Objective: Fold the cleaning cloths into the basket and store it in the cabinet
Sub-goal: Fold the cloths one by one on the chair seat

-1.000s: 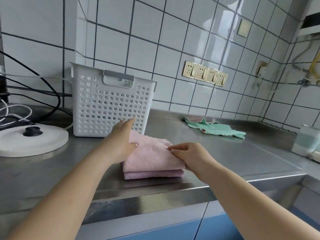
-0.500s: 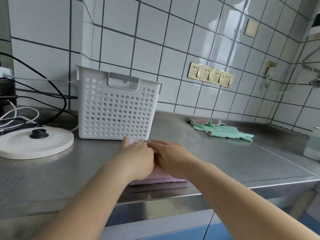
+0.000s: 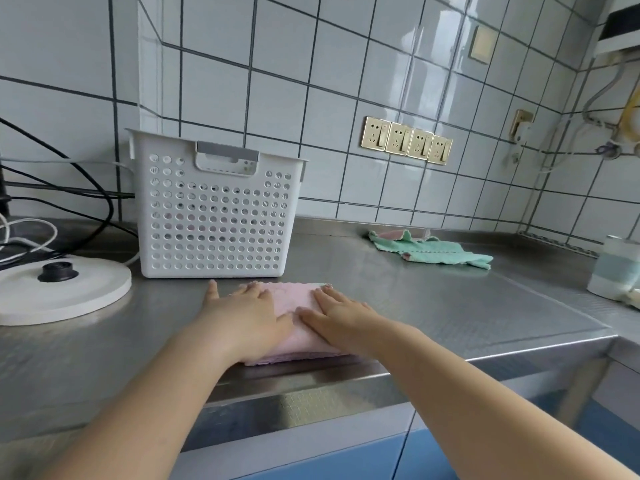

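Note:
A folded pink cloth lies on the steel counter near its front edge. My left hand presses flat on the cloth's left part, fingers straight. On the right part my right hand lies flat as well. Just behind them stands a white perforated basket with a grey handle; something pinkish shows through its holes. A crumpled green cloth with a pink patch lies further back on the right.
A white round kettle base with cables sits at the left. A pale cup stands at the right edge. Wall sockets are on the tiled wall. Blue cabinet fronts run below the steel counter.
The right hand folded the pink cloth over. Both hands then came together and now press flat on it, spread a little apart.

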### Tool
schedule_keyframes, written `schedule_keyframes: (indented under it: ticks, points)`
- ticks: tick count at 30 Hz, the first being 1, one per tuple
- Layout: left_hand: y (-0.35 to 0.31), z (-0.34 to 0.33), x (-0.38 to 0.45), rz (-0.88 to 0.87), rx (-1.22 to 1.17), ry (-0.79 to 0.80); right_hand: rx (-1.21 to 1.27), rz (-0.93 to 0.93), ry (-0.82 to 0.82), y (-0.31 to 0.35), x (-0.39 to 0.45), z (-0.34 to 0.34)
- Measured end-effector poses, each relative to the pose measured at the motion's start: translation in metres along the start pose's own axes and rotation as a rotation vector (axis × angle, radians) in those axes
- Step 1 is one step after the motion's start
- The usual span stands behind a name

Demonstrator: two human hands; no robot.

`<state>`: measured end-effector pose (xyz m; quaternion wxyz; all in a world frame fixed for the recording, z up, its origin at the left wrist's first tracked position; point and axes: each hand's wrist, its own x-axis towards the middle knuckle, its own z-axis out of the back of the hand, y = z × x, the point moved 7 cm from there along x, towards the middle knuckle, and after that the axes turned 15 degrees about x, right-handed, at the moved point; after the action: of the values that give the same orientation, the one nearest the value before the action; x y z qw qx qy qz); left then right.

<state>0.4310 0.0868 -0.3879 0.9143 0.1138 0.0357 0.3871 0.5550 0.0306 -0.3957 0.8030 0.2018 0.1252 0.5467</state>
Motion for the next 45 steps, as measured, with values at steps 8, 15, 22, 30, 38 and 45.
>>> schedule_keyframes:
  ticks: [8, 15, 22, 30, 38, 45]
  points:
    - [-0.05, 0.061, -0.051, -0.234, -0.326, -0.627, 0.661, 0.169, -0.63, -0.04, -0.099, 0.064]
    - [-0.175, 0.048, -0.08, -0.655, -0.527, -0.588, 0.62, -0.018, -0.801, -0.142, -0.236, 0.077]
    - [-0.32, -0.052, -0.127, -0.996, -0.633, -0.252, 0.674, -0.489, -0.986, -0.269, -0.404, 0.007]
    - [-0.422, -0.151, -0.185, -1.254, -0.488, -0.035, 0.632, -0.92, -0.954, -0.322, -0.505, -0.12]
    - [-0.492, -0.215, -0.262, -1.517, -0.312, -0.066, 0.213, -0.908, -0.514, -0.338, -0.537, -0.198]
    - [-0.52, -0.232, -0.276, -1.343, -0.197, -0.084, 0.203, -0.879, -0.564, -0.348, -0.538, -0.2]
